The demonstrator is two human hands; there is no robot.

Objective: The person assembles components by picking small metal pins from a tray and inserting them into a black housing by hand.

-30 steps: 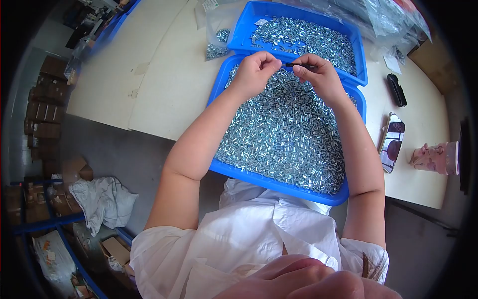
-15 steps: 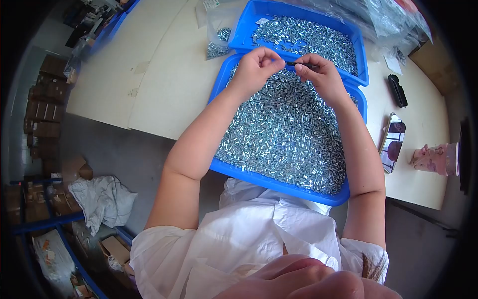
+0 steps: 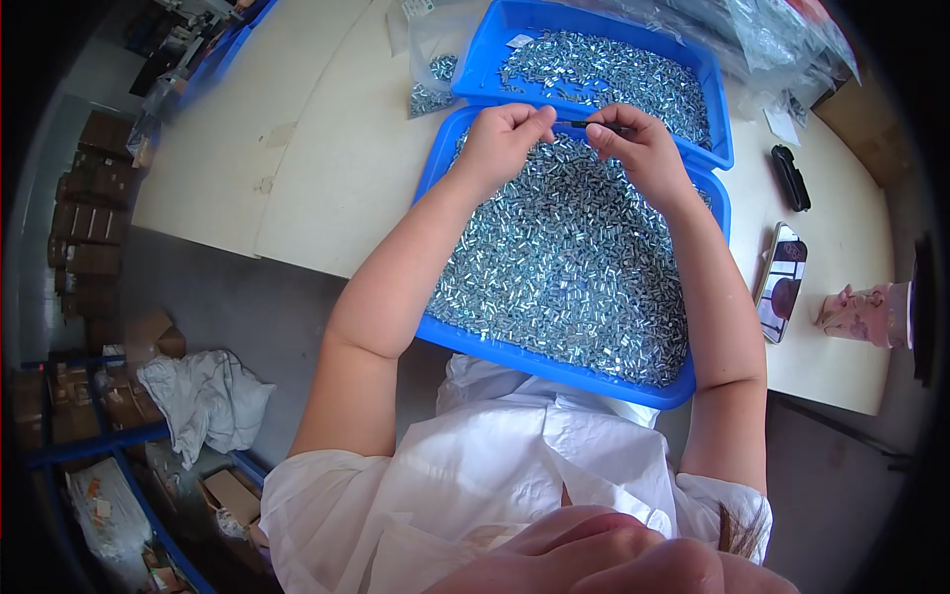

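My right hand (image 3: 638,153) is closed around a slender black-handled tool (image 3: 582,125), whose thin tip points left. Facing it, my left hand (image 3: 505,144) is closed, thumb and forefinger pinched near that tip. Whatever sits in this pinch is too small to make out. Both hands are above the far side of a blue bin (image 3: 554,374) full of small shiny metal cylinders (image 3: 564,257). A second blue bin (image 3: 479,69) stands just behind, holding more of the same pieces.
A clear bag (image 3: 432,94) with metal pieces lies left of the rear bin. On the right of the table (image 3: 317,178) are a black case (image 3: 790,179), a phone (image 3: 780,282) and a pink cup (image 3: 863,315). Plastic bags (image 3: 752,45) are heaped at the back right.
My left hand has drawn slightly left and down, away from the tool, so more of its thin tip shows. My right hand has barely moved.
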